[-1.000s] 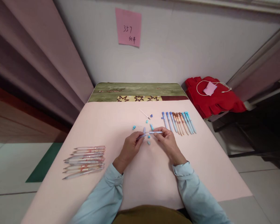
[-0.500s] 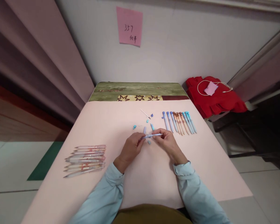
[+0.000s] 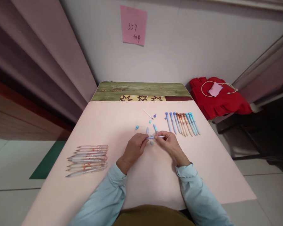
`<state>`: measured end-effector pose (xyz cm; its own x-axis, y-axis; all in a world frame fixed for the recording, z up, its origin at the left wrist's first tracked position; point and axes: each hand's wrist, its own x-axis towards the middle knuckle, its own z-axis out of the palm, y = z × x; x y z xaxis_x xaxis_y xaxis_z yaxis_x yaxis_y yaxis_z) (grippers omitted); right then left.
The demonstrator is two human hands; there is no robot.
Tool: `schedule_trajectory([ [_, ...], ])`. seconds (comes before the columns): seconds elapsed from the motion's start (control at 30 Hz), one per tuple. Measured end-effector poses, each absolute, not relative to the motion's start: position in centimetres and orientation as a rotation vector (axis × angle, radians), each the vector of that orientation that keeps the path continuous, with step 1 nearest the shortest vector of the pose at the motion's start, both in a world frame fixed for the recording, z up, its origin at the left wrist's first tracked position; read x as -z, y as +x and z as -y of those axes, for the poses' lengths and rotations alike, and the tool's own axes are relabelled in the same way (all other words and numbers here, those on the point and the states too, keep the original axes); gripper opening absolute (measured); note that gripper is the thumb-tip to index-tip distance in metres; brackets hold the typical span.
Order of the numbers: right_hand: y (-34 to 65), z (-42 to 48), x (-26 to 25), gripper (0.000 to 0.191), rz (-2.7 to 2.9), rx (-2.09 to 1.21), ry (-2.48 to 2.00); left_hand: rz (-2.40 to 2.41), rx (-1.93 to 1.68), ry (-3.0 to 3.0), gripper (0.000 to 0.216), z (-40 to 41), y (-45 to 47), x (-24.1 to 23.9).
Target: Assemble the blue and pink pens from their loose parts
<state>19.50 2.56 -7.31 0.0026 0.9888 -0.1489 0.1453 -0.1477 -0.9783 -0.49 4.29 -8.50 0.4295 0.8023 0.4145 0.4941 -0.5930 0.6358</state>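
My left hand (image 3: 135,147) pinches one end of a slim bluish-purple pen part (image 3: 151,137). At its other end my right hand (image 3: 168,142) is closed on a pale refill-like piece that sticks out past the fingers to the right. Whether the two pieces are joined is hidden by my fingertips. Just beyond my hands lie a lilac pen piece (image 3: 147,130) and a blue barrel piece (image 3: 155,127). A small teal piece (image 3: 151,143) rests under the held pen. Farther off are small cap pieces (image 3: 137,127) and a thin white refill (image 3: 147,113).
Purple, brown and blue pens (image 3: 182,124) stand in a row at the right. Several pale pens (image 3: 88,160) lie stacked at the left. The pink-covered table (image 3: 153,182) ends at a green wood-patterned strip (image 3: 141,87). A red cloth (image 3: 217,97) with a white cable sits beyond its right edge.
My hands have drawn slightly closer together along the held pen, and less of it shows between and beyond my fingers. The whole view has shifted a little.
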Motion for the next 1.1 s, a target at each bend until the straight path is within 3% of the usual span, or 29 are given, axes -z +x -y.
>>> schedule_trajectory([
  [0.17,19.21,-2.33,6.98,0.038,1.368,-1.084,-1.497,-1.087,-1.000,2.261,0.017,-4.25,-0.43,8.66],
  [0.47,19.19,-2.53,7.41,0.025,1.334,-1.149,-1.390,-1.089,-1.033,2.239,0.017,-4.31,-0.44,8.69],
  [0.67,19.16,-2.39,7.26,0.040,1.317,-1.102,-1.458,-1.087,-1.026,2.240,0.017,-4.29,-0.38,8.53],
  [0.9,19.00,-2.47,7.18,0.031,1.221,-1.243,-1.338,-1.106,-1.040,2.226,0.015,-4.22,-0.35,8.26],
  [1.1,18.98,-2.47,7.50,0.033,1.243,-1.170,-1.391,-1.100,-1.052,2.236,0.016,-4.19,-0.36,8.22],
])
